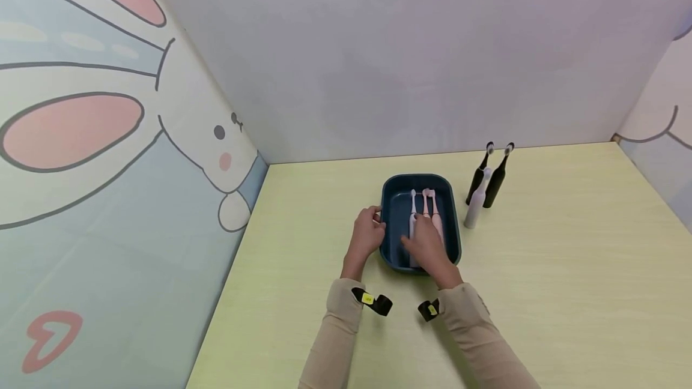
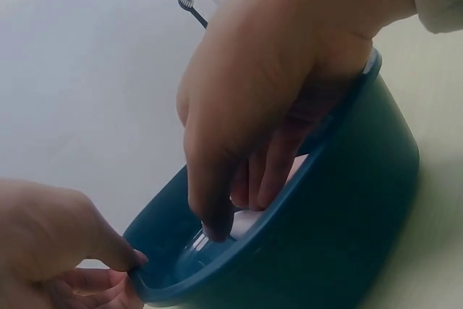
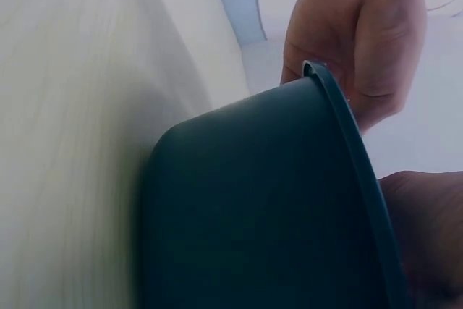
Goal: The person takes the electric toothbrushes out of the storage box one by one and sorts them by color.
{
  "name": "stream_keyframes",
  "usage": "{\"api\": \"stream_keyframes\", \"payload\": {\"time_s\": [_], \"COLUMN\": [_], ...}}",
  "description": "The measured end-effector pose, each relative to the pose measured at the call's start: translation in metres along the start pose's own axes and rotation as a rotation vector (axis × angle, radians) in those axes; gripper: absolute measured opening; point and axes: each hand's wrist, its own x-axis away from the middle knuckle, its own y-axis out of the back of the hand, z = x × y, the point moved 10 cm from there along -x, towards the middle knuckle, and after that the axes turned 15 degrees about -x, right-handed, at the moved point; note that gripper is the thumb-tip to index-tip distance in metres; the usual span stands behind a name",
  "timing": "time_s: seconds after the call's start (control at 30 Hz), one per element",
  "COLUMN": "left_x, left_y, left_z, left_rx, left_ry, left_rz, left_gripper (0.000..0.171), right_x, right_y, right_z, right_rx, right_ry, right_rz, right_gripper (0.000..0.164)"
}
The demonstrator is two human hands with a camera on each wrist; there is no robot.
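A dark blue plastic basin [image 1: 396,209] stands on the table and holds a white electric toothbrush [image 1: 413,203] and two pink electric toothbrushes [image 1: 434,206], lying side by side with heads away from me. My left hand [image 1: 369,232] grips the basin's left rim; in the left wrist view its thumb is over the rim and its fingers are outside. Down inside the basin, my right hand [image 1: 427,244] has thumb and curled fingers about the white toothbrush's handle. The palm hides most of that handle. In the right wrist view the basin's wall covers the right fingers.
Right of the basin, two black electric toothbrushes [image 1: 496,182] and a white electric toothbrush [image 1: 476,204] stand upright on the pale wooden table [image 1: 562,245]. A plain white wall [image 1: 411,65] rises behind; a rabbit-painted wall [image 1: 124,209] borders the left side.
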Motion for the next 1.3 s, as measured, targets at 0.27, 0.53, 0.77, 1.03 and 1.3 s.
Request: {"api": "stream_keyframes", "payload": {"time_s": [0.27, 0.53, 0.77, 1.03, 1.3], "left_x": [0.0, 0.0, 0.0, 0.002, 0.002], "left_y": [-0.001, -0.001, -0.002, -0.001, -0.001], "left_z": [0.0, 0.0, 0.0, -0.002, -0.004], "left_rx": [-0.015, -0.006, -0.01, -0.013, -0.015], "left_ry": [0.031, 0.035, 0.046, 0.034, 0.023], "left_rz": [0.012, 0.017, 0.027, 0.014, 0.005], "left_gripper": [0.039, 0.039, 0.039, 0.039, 0.039], "right_x": [-0.005, -0.01, -0.012, -0.012, -0.015], "right_y": [-0.01, -0.02, -0.023, -0.022, -0.022], "right_z": [0.003, -0.003, 0.001, -0.001, -0.002], "right_rx": [0.01, 0.012, 0.021, 0.003, 0.052], "right_ry": [-0.004, -0.048, -0.018, -0.036, -0.046], "right_rz": [0.028, 0.073, 0.084, 0.078, 0.061], "right_gripper": [0.059, 0.056, 0.044, 0.038, 0.043]}}
